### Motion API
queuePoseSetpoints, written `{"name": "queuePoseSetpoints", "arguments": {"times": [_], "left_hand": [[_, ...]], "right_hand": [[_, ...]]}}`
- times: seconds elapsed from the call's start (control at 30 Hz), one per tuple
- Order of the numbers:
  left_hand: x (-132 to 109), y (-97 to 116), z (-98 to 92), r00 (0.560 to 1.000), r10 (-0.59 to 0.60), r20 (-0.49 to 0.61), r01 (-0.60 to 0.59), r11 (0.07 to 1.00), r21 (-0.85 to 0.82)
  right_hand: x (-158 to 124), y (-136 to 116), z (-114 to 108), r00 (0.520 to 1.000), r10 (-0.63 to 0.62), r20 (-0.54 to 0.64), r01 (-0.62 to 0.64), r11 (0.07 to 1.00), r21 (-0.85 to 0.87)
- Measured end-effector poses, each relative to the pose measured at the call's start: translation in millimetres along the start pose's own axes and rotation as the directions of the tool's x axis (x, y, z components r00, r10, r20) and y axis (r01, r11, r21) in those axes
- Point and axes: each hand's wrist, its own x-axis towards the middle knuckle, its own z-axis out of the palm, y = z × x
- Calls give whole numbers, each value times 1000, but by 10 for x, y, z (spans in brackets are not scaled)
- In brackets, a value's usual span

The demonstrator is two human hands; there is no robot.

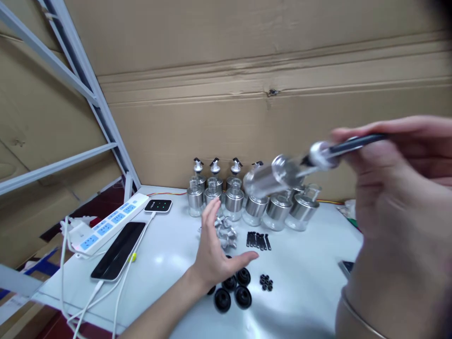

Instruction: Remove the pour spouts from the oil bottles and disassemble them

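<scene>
Holding one tilted bottle [263,180] aloft by its pourer [320,156]: right hand [399,188] gripping, left hand [215,259] hovering, fingers open.
Back bottles [201,181] wearing pourers; front bottles [233,202] standing uncapped; metal spouts [228,237], levers [259,241], stoppers [243,297], small rings [266,282] lying unfitted on the bench [303,263].

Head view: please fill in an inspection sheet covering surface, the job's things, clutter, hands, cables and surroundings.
Surface: pale table, glossy with reflections.
Job's things: tilted bottle, blurred; standing bottles in two rows; metal parts, black strips, black caps, small black rings.
Clutter: phone, smaller device and power strip, left side.
Hands: right hand grips the tilted bottle's pourer top; left hand open, holding nothing.
Cables: white cables to phone and smaller device; red-yellow wires at the back.
Surroundings: cardboard behind; metal frame left.
</scene>
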Motion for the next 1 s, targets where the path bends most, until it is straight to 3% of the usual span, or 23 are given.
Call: {"name": "queuePoseSetpoints", "arguments": {"times": [0.07, 0.13, 0.17, 0.23, 0.37, 0.43, 0.53, 0.63, 0.77, 0.9, 1.0], "left_hand": [[-2, 86, 16, 984, -145, 104, 157, 981, -115], [-12, 126, 29, 932, -271, 241, 322, 925, -204], [-17, 129, 33, 903, -322, 284, 390, 891, -231], [-24, 106, 34, 858, -418, 299, 493, 833, -250], [-11, 37, 15, 813, -547, 197, 580, 787, -208], [-5, 27, 2, 802, -568, 186, 596, 782, -180], [-4, 48, -21, 805, -532, 262, 582, 794, -175], [9, 71, -59, 803, -464, 375, 563, 796, -222], [59, 63, -133, 781, -373, 501, 569, 755, -324], [101, 24, -192, 683, -270, 679, 689, 547, -476], [89, -28, -198, 572, -106, 813, 809, 238, -538]], "right_hand": [[-77, 49, 78, 965, 161, 208, -191, 973, 130], [-152, 171, 201, 806, 307, 507, -441, 881, 168], [-193, 234, 272, 737, 314, 599, -503, 846, 175], [-291, 321, 419, 678, 316, 664, -548, 820, 168], [-548, 310, 662, 660, 350, 665, -462, 887, -8], [-655, 271, 732, 716, 382, 584, -378, 916, -136], [-710, 256, 754, 802, 407, 438, -316, 910, -267], [-657, 294, 700, 806, 408, 429, -298, 906, -301], [-567, 359, 627, 779, 407, 476, -365, 913, -184], [-516, 394, 609, 729, 423, 539, -474, 879, -48], [-482, 367, 615, 689, 418, 592, -577, 810, 99]]}}
